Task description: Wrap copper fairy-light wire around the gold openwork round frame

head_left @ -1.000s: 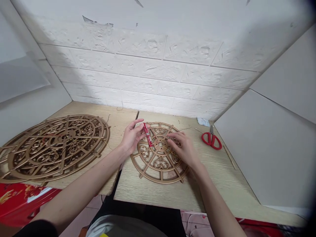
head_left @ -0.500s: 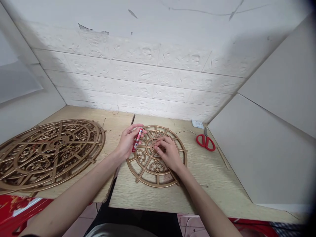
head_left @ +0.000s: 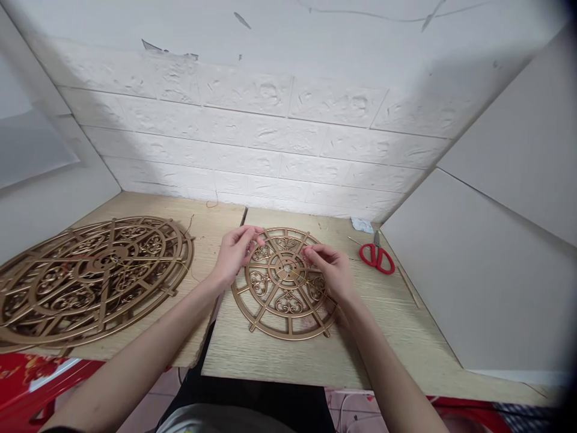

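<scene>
A round gold openwork panel [head_left: 288, 311] with scrollwork lies flat on the table. Over its upper left rim is my left hand [head_left: 235, 255], thumb and fingers closed together; whatever is inside them is hidden. My right hand [head_left: 332, 267] hovers above the panel's right half, thumb and forefinger pinched; what they hold is too fine to make out. A thin yellowish thread [head_left: 311, 281] runs across the panel from its centre hub, below the right fingers.
On the left lies a stack of similar gold panels [head_left: 101, 316] with loose threads. Red-handled scissors [head_left: 384, 261] rest at the right, near a crumpled pale wrapper [head_left: 361, 225] and a thin stick [head_left: 408, 286]. A white wall [head_left: 252, 141] stands behind; a gap divides the tabletop.
The slim red printed tube, lighter-like, in my left hand no longer shows. My right hand has moved right from the panel's centre, uncovering the hub.
</scene>
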`<state>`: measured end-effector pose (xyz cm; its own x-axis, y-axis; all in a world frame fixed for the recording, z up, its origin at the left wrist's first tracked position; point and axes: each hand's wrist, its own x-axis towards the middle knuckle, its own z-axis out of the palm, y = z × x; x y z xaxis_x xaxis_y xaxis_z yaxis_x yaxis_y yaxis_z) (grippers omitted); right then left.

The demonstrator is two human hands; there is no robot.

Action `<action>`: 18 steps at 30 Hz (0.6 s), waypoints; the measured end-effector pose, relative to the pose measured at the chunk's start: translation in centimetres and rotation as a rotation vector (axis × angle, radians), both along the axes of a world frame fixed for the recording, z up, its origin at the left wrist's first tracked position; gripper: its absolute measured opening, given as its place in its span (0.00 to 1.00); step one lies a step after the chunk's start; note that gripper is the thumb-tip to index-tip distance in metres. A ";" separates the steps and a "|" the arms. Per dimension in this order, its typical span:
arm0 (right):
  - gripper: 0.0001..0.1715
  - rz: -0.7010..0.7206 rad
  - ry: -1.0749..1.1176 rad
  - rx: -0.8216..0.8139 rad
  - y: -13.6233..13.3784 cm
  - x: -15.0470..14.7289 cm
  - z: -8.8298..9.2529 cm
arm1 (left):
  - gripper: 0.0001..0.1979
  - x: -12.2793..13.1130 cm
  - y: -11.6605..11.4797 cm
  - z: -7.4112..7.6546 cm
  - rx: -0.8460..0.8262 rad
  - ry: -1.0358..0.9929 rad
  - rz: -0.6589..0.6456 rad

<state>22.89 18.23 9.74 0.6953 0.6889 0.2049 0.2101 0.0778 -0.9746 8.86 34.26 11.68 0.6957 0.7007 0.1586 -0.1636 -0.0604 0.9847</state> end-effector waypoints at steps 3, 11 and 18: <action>0.14 -0.042 0.020 0.055 -0.4 0.4 0.3 | 0.13 -0.3 -0.7 -0.2 0.477 0.122 -0.077; 0.11 -0.129 0.089 0.182 -1.2 1.4 0.6 | 0.11 -0.2 -1.2 -1.6 1.036 0.230 -0.431; 0.10 -0.205 0.155 0.260 -1.5 2.0 0.8 | 0.10 -0.2 -0.8 -1.4 1.074 0.241 -0.366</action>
